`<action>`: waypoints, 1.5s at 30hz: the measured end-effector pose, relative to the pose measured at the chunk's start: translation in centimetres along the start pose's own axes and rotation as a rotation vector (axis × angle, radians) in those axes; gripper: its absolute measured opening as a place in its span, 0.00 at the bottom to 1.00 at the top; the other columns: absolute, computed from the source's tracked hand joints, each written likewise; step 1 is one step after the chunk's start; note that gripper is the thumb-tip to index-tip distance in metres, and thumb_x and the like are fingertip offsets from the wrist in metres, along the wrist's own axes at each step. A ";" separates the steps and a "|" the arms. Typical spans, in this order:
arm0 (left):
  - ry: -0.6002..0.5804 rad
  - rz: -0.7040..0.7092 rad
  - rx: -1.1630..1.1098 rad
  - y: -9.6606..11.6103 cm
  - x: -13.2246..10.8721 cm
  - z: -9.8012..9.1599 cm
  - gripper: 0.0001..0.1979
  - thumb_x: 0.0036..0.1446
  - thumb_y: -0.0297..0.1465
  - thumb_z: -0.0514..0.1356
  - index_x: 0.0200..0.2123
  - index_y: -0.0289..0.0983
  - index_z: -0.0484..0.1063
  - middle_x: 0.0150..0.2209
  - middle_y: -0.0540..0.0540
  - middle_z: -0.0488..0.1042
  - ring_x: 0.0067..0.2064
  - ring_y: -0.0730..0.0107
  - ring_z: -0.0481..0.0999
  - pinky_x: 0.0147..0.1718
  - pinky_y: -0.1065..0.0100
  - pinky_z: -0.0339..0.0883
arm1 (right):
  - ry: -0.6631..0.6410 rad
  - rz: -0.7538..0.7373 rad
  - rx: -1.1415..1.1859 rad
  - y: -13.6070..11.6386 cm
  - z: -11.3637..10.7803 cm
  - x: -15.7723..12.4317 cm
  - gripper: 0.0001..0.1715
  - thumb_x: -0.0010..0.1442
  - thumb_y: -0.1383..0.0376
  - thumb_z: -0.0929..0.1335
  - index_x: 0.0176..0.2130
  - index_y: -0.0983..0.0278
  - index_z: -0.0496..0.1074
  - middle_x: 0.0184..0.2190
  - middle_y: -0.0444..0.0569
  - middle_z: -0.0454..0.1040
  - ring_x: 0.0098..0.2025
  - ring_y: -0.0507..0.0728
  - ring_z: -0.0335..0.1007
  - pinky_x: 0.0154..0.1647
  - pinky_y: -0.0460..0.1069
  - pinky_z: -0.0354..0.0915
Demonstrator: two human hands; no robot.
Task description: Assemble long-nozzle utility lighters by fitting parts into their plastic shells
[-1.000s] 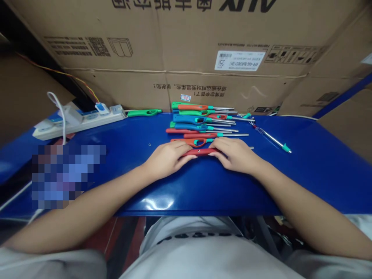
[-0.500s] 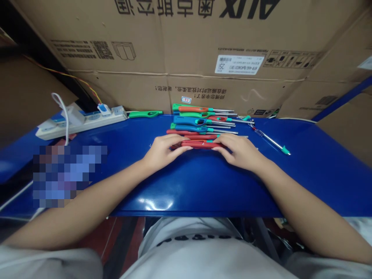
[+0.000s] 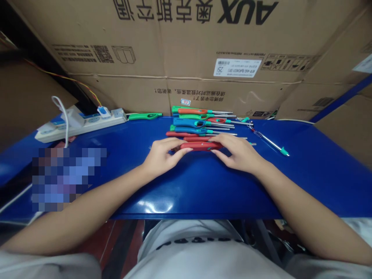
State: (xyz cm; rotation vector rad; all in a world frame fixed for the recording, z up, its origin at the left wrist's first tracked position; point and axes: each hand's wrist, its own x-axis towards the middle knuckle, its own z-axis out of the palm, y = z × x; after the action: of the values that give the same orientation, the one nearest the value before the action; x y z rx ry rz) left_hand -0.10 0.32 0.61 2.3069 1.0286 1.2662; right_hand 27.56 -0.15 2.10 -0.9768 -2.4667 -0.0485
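Note:
A red long-nosed lighter lies crosswise on the blue table, gripped at both ends. My left hand pinches its left end with curled fingers. My right hand covers its right end, fingers closed over it. Just behind it lies a row of several more lighters in red, blue and green with metal tubes pointing right.
A lone green lighter lies at the back left beside a white power strip. A loose metal tube with a teal tip lies to the right. Big cardboard boxes wall off the far edge.
Both hands have pushed the red lighter a little away from me, up against the row of lighters. The grip on it is unchanged.

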 end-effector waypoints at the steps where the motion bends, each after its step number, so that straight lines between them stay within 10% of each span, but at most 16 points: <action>1: -0.001 -0.120 -0.066 0.1 0.1 0.1 0.16 0.61 0.43 0.64 0.35 0.34 0.81 0.29 0.45 0.81 0.28 0.70 0.77 0.30 0.71 0.71 | -0.002 -0.004 -0.004 -0.2 -0.1 0.1 0.17 0.68 0.62 0.66 0.56 0.62 0.68 0.51 0.55 0.77 0.52 0.63 0.75 0.51 0.57 0.72; 5: -0.029 -0.558 -0.449 0.3 0.4 0.5 0.21 0.58 0.48 0.65 0.33 0.33 0.78 0.23 0.47 0.77 0.21 0.73 0.73 0.22 0.73 0.69 | -0.011 -0.013 -0.026 -0.6 -0.1 0.1 0.23 0.67 0.60 0.67 0.59 0.62 0.67 0.55 0.58 0.74 0.56 0.64 0.73 0.54 0.58 0.72; 10: -0.098 -0.702 -0.651 -0.2 0.4 1.0 0.20 0.61 0.46 0.63 0.37 0.33 0.77 0.25 0.45 0.78 0.22 0.74 0.74 0.21 0.73 0.70 | -0.011 -0.047 -0.028 -0.2 0.6 -0.3 0.18 0.68 0.67 0.64 0.55 0.63 0.73 0.51 0.57 0.79 0.53 0.63 0.76 0.50 0.57 0.74; 20: -0.399 0.110 0.045 0.0 -0.7 0.6 0.16 0.68 0.39 0.57 0.52 0.37 0.75 0.49 0.41 0.80 0.50 0.60 0.80 0.51 0.62 0.73 | -0.028 -0.101 0.094 0.4 1.2 -0.5 0.14 0.69 0.65 0.64 0.49 0.63 0.77 0.44 0.54 0.83 0.43 0.59 0.81 0.46 0.53 0.75; 45: -0.413 0.219 0.392 1.6 -1.2 0.5 0.19 0.71 0.40 0.51 0.56 0.37 0.73 0.52 0.42 0.80 0.51 0.59 0.81 0.47 0.63 0.77 | -0.080 -0.080 -0.029 -1.9 1.6 0.1 0.12 0.70 0.63 0.64 0.46 0.63 0.75 0.43 0.52 0.81 0.44 0.59 0.76 0.44 0.52 0.69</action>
State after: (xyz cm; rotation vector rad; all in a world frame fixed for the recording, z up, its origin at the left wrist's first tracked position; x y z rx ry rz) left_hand 0.58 -1.59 0.56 2.8791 0.9604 0.6389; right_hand 25.57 -1.16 1.02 -0.9085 -2.5843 -0.0727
